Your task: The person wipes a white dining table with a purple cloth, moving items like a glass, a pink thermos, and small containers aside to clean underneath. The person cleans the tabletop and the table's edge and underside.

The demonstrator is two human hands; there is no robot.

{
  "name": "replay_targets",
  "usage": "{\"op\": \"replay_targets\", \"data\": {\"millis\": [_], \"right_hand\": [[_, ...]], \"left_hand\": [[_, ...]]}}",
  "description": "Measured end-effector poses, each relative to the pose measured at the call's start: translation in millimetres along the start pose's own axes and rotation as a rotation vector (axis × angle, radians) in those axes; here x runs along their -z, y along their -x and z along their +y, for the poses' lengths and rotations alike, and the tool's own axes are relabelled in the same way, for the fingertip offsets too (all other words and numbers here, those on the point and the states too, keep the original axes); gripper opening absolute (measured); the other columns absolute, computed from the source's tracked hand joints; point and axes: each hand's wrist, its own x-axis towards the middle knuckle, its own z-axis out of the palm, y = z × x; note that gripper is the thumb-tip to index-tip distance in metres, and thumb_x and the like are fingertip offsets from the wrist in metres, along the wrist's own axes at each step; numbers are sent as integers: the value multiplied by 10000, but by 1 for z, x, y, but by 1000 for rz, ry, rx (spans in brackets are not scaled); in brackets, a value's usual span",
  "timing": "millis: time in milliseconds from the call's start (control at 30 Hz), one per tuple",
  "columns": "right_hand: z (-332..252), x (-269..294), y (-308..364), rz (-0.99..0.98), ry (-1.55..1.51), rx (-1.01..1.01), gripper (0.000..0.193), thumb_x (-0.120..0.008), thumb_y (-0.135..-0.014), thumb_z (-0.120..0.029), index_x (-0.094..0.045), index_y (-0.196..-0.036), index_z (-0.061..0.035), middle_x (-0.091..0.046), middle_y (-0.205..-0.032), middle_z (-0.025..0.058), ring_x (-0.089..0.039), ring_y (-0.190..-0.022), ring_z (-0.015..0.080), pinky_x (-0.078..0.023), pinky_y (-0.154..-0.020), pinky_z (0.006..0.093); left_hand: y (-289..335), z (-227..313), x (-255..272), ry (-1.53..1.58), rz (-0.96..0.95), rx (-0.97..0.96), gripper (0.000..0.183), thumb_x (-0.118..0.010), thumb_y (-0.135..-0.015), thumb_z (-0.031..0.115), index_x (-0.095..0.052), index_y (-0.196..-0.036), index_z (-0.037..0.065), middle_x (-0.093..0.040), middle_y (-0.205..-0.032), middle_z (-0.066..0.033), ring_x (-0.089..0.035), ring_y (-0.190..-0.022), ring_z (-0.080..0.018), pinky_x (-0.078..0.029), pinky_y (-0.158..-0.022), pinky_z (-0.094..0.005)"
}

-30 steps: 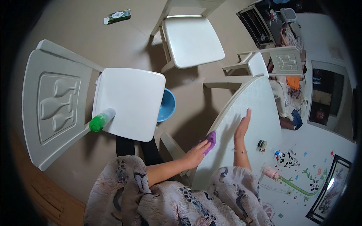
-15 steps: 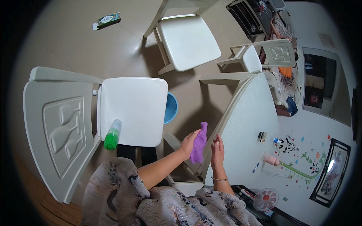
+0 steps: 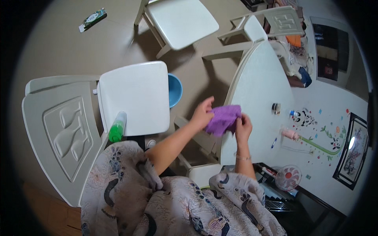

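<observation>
A purple cloth [image 3: 223,121] is stretched between my hands, above the near edge of the white table. My left hand [image 3: 202,113] grips its left end, the thumb against the fabric and some fingers raised. With fingers closed, my right hand [image 3: 244,128] pinches the cloth's right edge; a bracelet circles that wrist. On the white chair seat [image 3: 139,100] to my left, a bottle with a green end [image 3: 118,126] lies at the near edge.
A blue bucket [image 3: 175,90] stands on the floor, partly behind the chair. Another white chair [image 3: 183,23] is farther off. A flattened green carton [image 3: 93,19] lies on the floor. The white table [image 3: 256,98] bears small jars and a pen. A fan [image 3: 288,177] stands at the right.
The right hand, open and apart before, has taken hold of the cloth. The cloth has moved rightward and spread out between both hands. The view has shifted, so the surroundings sit higher.
</observation>
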Motion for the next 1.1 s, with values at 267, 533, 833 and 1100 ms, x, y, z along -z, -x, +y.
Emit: {"op": "replay_targets", "data": {"millis": [267,533,833,1100], "right_hand": [[34,-69,-9,-36,704,454,543,-642,-816,-170,-515,-1344,-140,-301,-1495,203,-324,-1331,410,-282,-1095,488],[87,-52,70,35,567,565,608,-648,-739,-19,-535,-1322,-154,-346,-1483,175,-370,-1310,406,-279,-1106,497],[194,22,180,-46,61,564,266,-560,-829,0,-638,-1069,-83,-594,-1212,176,-565,-1118,347,-452,-962,375],[194,104,244,-176,-867,-33,253,-432,-984,-85,-623,-1139,-25,-619,-1073,33,-554,-971,92,-442,-879,247]], "left_hand": [[-23,-59,-13,97,-399,290,544,-474,-914,87,-367,-1446,136,-494,-1385,-75,-496,-1201,-181,-410,-937,-261],[67,-112,0,19,197,296,505,-504,-938,181,-377,-1422,108,-575,-1129,-31,-540,-992,-114,-448,-848,-297],[154,-180,-52,-98,190,377,522,-522,-910,119,-393,-1414,71,-566,-917,-37,-546,-790,-106,-474,-657,-281],[188,-156,-84,-542,-132,-33,584,-572,-873,114,-409,-1433,152,-437,-1395,-152,-432,-1254,-258,-309,-1080,-370]]}}
